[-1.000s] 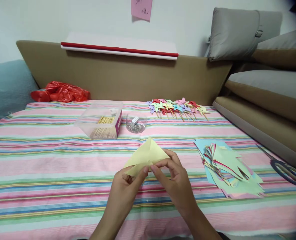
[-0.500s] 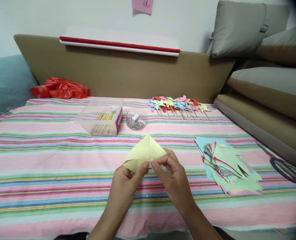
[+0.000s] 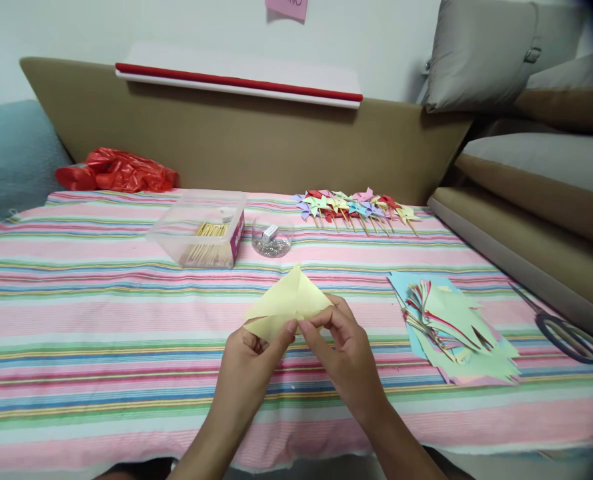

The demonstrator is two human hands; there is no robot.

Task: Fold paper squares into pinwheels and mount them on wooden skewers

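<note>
The paper (image 3: 296, 293), pale yellow and creased, is at the near centre, between the two hands and over the striped cloth (image 3: 101, 320). The left hand (image 3: 250, 363) pinches its near left part and the right hand (image 3: 345, 347) its near right part; each grip is narrow, holding the paper. The thumb tips lie just beside each other at the middle of the near edge, while the far corner is unheld. Some fingers are hidden under the sheet, so how firmly they press cannot be told.

The chief risk appears to be tearing. A narrow gap shows on the left between a near flap and the main panel; whether it is a cut or only a fold is unclear. Were the hands to pull apart, the strain could run from that gap toward the middle. A second likely fault is slipping: if either thumb lifts early, the flap may spring back, and uneven pressure may set a crooked crease.

A lesser risk lies in the surroundings. A forearm dragging the cloth could upset the dish (image 3: 287, 239) of small metal bits (image 3: 275, 251) on the far side, or spread the scraps (image 3: 469, 327) at right toward the scissors (image 3: 569, 333).
</note>
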